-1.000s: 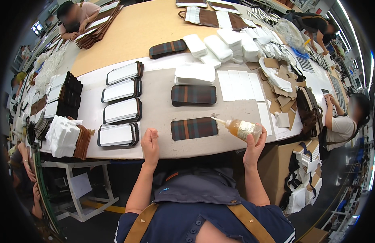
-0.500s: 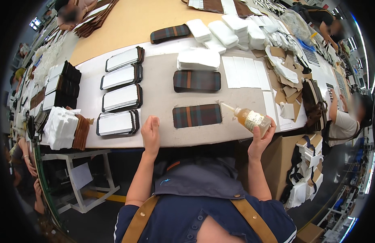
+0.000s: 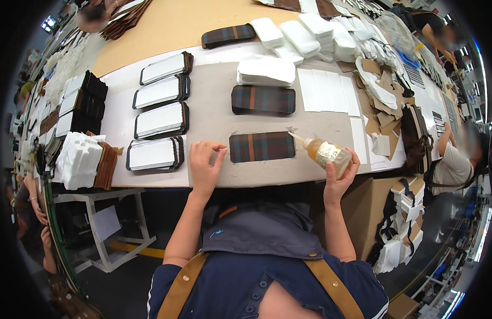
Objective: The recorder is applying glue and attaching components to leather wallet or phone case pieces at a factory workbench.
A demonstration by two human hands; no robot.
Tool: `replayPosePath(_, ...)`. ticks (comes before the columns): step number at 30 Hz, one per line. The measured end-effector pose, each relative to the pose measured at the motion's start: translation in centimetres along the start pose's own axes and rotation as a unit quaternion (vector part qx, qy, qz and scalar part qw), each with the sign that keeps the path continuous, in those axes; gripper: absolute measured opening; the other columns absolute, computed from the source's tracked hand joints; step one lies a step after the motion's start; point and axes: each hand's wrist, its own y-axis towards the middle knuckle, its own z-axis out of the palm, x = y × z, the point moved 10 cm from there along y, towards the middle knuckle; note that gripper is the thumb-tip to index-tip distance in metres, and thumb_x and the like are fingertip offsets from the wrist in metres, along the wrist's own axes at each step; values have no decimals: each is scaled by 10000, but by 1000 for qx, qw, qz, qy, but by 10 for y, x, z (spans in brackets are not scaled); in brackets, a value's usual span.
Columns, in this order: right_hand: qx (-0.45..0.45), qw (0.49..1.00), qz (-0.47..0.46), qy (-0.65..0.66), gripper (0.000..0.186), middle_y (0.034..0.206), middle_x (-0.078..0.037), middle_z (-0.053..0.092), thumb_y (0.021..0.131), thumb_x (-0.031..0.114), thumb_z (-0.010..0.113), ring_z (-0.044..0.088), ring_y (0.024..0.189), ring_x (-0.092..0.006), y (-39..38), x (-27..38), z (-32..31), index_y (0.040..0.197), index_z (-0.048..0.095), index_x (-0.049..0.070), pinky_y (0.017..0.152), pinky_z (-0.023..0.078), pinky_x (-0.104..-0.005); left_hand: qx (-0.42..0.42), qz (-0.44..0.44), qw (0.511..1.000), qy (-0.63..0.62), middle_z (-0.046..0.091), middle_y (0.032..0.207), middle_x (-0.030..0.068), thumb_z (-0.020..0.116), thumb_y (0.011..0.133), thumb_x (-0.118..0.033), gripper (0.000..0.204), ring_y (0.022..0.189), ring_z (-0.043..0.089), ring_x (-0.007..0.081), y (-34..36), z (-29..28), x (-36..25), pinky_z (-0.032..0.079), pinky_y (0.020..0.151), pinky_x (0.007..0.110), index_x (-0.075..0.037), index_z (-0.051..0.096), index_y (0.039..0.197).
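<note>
My right hand (image 3: 341,178) is wrapped round a clear squeeze bottle (image 3: 328,152) of amber liquid with a pale label. The bottle tilts left, and its thin nozzle tip is by the upper right corner of a dark plaid fabric piece (image 3: 262,147) with an orange stripe. That piece lies flat near the table's front edge. Just left of it is my left hand (image 3: 205,166), fingers curled and thumb close to the forefinger, with nothing visible between them. Beyond the flat piece lies a plaid stack (image 3: 263,100), and behind that a pile of white pads (image 3: 266,70).
Several white-topped, dark-edged stacks (image 3: 158,154) form a column at left, beside darker stacks (image 3: 70,125) and white foam pieces (image 3: 78,162). White strips (image 3: 328,91) and cardboard scraps (image 3: 383,117) lie at right. A co-worker (image 3: 456,165) is at the right side.
My left hand has risen slightly and turned, its fingers now pointing right toward the plaid piece. The bottle's nozzle has come closer to the piece's upper right corner.
</note>
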Motion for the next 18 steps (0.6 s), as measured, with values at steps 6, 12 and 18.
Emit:
replayPosePath(6, -8, 1000, 0, -15, 682, 1322, -101, 516, 932, 228, 817, 532, 1231, -203, 1, 0, 0, 1455, 423, 35, 1087, 424, -351, 58, 21, 995, 82, 606, 1087, 20, 827, 832, -139, 194, 1093, 517, 263, -3, 12, -7, 402, 972, 424, -166, 791, 1021)
replayPosePath(12, -47, 978, 142, 145, 634, 1374, -124, 549, 993, 238, 752, 595, 1245, -235, 5, -29, -7, 1484, 403, 41, 1059, 517, -391, 60, 19, 995, 81, 592, 1087, 17, 829, 832, -138, 192, 1090, 513, 262, -3, 12, -7, 403, 977, 424, -169, 792, 1017)
replayPosePath(18, -6, 907, 263, 327, 641, 1406, -139, 552, 1006, 222, 728, 624, 1259, -276, 16, -28, 13, 1524, 385, 62, 1007, 603, -459, 59, 13, 996, 70, 595, 1096, 18, 813, 850, -129, 173, 1090, 511, 261, -3, 12, -4, 399, 983, 421, -161, 792, 1019)
